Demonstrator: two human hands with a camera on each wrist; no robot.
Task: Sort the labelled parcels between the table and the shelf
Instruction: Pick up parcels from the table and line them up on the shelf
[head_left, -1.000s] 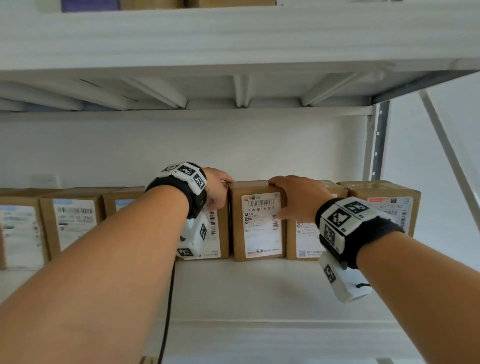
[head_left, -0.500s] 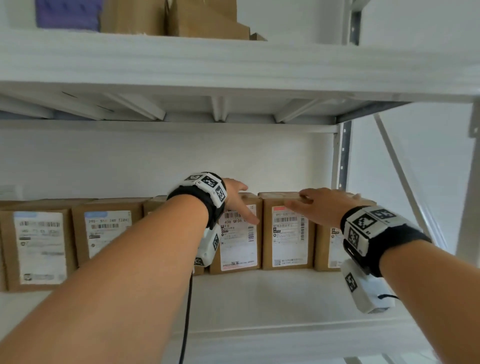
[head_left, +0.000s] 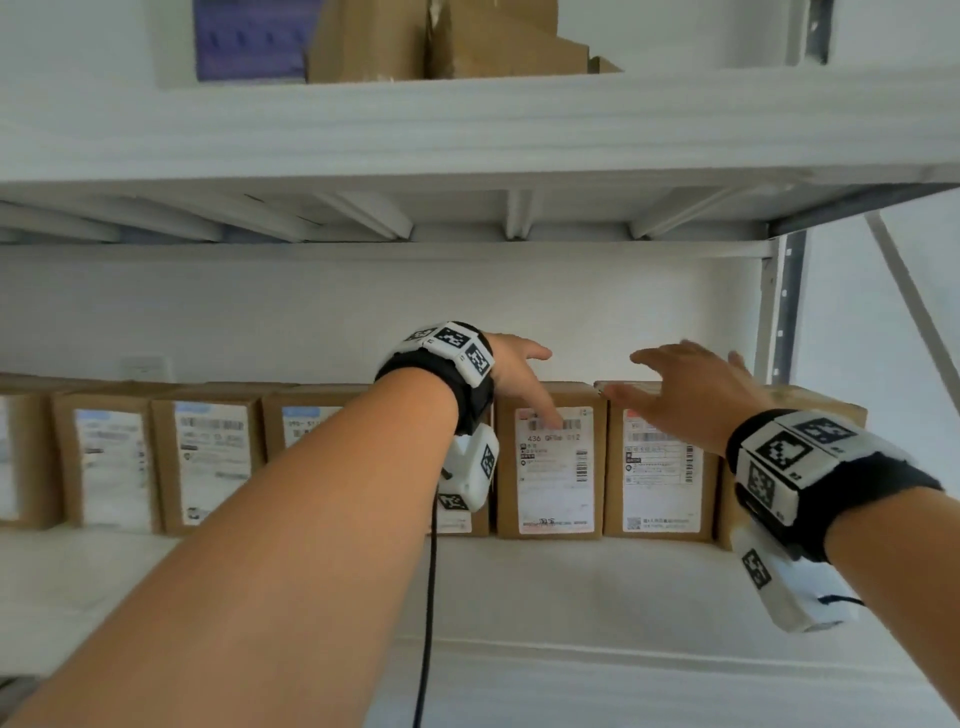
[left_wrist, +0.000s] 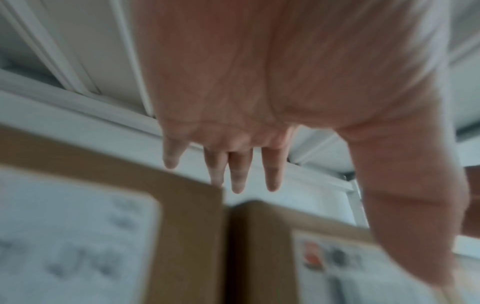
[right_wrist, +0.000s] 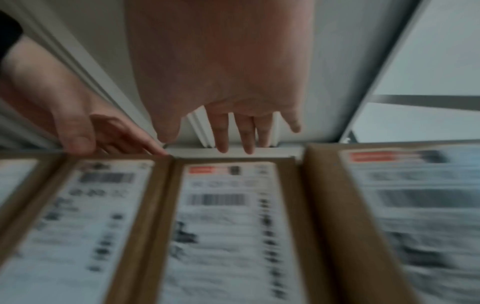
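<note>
Two long white boards make up the shelf (head_left: 467, 587), and a row of brown parcels stands on the lower one, pushed to the back. Each parcel stands tall, with its long side up and down and its white label facing the person. On the top board sit more brown boxes (head_left: 441, 41) and a purple box (head_left: 249, 39).

The parcel marked 436 (head_left: 553, 467) stands in the middle of the row. The parcel with the red tag (head_left: 657, 473) touches its right side. Both are straight ahead of the hands and a bit below them. Which one comes next is hard to say, but I think it is one of these two.

The left hand (head_left: 519, 374) is over the top left corner of the parcel marked 436, so it is nearer to that one. The right hand (head_left: 691, 384) is over the top of the parcel with the red tag. Both hands are spread flat and hold nothing. The wrist views show straight fingers (left_wrist: 239, 174) above the box tops, and I cannot tell if any tip touches.

A second ago both hands had hold of the top corners of the 436 parcel. Half a second ago they were letting go. Now they are lifted up, wider apart, and further right.
</note>
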